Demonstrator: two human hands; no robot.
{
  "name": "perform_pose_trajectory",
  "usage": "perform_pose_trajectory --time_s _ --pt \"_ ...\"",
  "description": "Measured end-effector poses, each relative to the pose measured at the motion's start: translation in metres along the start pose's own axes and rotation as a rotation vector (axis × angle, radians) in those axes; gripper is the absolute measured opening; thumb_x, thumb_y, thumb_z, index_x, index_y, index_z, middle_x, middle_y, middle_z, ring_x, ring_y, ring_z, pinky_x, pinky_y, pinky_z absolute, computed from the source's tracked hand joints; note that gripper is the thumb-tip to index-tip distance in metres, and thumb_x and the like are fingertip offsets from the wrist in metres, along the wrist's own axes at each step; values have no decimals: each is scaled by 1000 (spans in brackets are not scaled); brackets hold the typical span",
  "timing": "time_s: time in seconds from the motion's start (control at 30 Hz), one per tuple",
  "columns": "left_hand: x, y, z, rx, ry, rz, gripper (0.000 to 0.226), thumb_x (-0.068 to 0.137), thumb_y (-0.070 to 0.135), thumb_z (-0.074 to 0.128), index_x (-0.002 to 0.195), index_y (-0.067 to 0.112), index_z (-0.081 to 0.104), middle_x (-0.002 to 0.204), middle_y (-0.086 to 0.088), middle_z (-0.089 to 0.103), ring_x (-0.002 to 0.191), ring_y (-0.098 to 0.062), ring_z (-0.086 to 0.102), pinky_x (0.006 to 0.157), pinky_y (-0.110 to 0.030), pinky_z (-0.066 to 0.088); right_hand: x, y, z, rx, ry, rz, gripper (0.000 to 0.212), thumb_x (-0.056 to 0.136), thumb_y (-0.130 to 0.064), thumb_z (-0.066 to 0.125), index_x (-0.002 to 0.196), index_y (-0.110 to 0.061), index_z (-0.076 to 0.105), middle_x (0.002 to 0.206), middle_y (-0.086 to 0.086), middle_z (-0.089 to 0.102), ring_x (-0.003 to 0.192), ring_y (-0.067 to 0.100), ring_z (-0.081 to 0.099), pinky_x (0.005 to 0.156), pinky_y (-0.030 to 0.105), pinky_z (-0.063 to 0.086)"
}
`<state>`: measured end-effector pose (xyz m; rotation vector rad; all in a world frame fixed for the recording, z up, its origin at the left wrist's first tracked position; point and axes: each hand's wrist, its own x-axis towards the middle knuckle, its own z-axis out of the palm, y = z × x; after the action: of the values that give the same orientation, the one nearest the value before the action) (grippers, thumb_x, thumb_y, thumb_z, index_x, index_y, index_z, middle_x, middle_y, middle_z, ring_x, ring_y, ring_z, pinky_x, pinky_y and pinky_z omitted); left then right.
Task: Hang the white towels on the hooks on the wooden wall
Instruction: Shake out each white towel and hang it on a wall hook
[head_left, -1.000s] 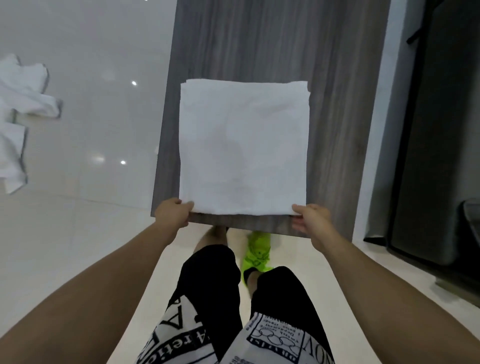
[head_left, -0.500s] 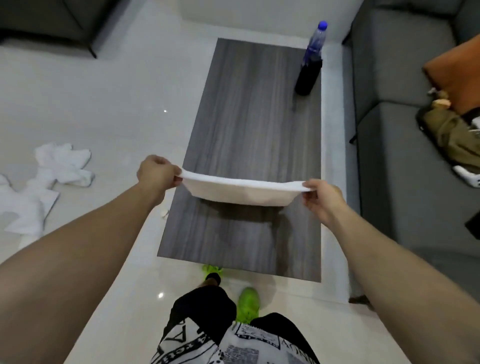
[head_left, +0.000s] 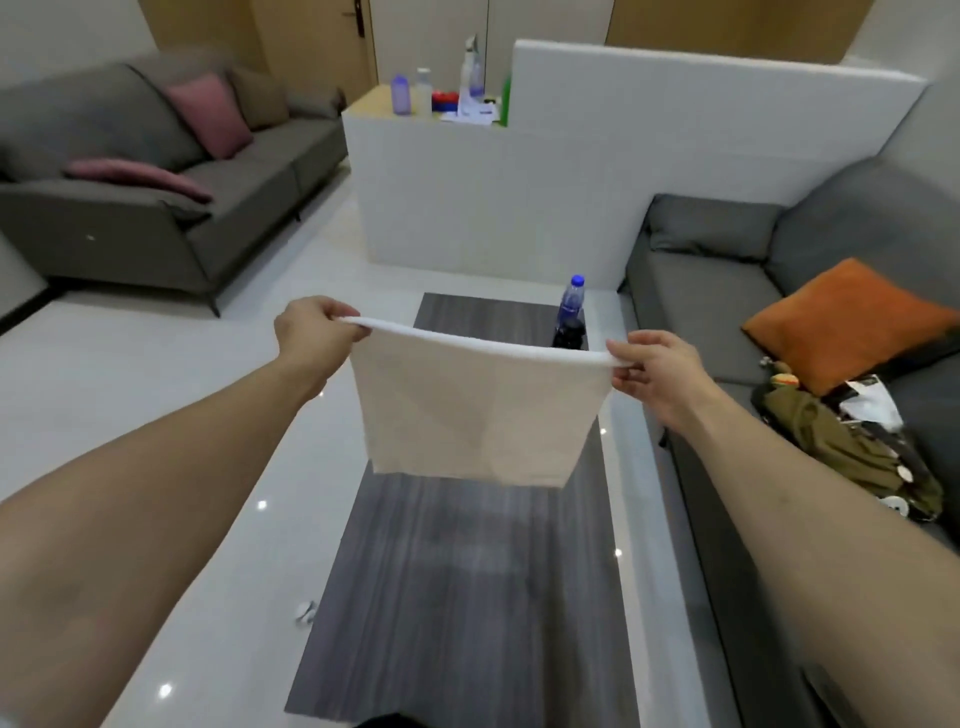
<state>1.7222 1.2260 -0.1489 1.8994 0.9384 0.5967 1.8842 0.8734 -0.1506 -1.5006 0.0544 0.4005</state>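
The white towel hung folded at frame centre, above the dark wood-grain table. The left hand and right hand each pinched a top corner. Grey sofas sat upper left and right on glossy pale floor.

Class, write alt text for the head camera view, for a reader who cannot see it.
Two bare hands, left hand and right hand, pinch the top corners of a folded white towel, holding it up so it hangs above a dark wooden coffee table. A blue-capped bottle stands at the table's far end, with grey sofas on both sides.
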Motion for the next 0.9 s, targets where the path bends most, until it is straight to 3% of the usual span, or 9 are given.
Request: perform_pose_trajectory --time_s 0.1,0.2,0.33,0.47,0.57,0.77,0.9 --pt "17 19 -2 79 63 107 8 80 22 74 75 27 69 77 9 65 74 -9 61 57 -18 41 4 -24 0 -136 -62 -98 35 72 -2 84 104 -6 70 95 11 71 71 23 74 66 27 60" --pt "38 30 -2 177 86 197 3 84 23 71 82 24 74 76 7 65 78 -15 60 69 -21 43 16 -41 4 -321 -43 -177 24 73 0 83 95 -5 73 97 14 70 77 25 74 62 24 59" --pt "64 40 4 257 106 259 8 88 24 68 89 19 75 83 0 66 83 -20 60 77 -26 45 41 -55 10 -467 22 -336 13 78 -9 82 89 -6 75 82 13 71 63 16 67 59 23 57" --pt "85 38 11 299 93 247 8 91 24 64 88 20 71 83 -1 62 83 -21 57 75 -30 44 69 -60 18 -637 120 -451 9 84 -26 76 78 -24 70 80 1 69 69 12 61 63 26 51" --pt "98 33 16 261 58 223 8 91 20 65 83 21 68 76 5 59 80 -20 59 72 -29 44 82 -59 27 -569 85 -459 10 88 -24 71 81 -18 67 83 4 66 72 15 57 69 31 48" --pt "123 21 17 286 -19 226 13 93 22 61 83 22 68 90 -2 65 85 -22 59 76 -29 42 92 -58 36 -488 68 -429 9 80 -19 81 78 -17 73 74 1 72 60 5 65 55 18 51" --pt "136 22 17 206 -32 165 14 95 25 60 83 25 68 90 1 64 81 -16 58 74 -28 42 92 -62 38 -434 47 -392 13 75 -15 86 79 -11 75 72 4 74 60 8 70 54 15 52"
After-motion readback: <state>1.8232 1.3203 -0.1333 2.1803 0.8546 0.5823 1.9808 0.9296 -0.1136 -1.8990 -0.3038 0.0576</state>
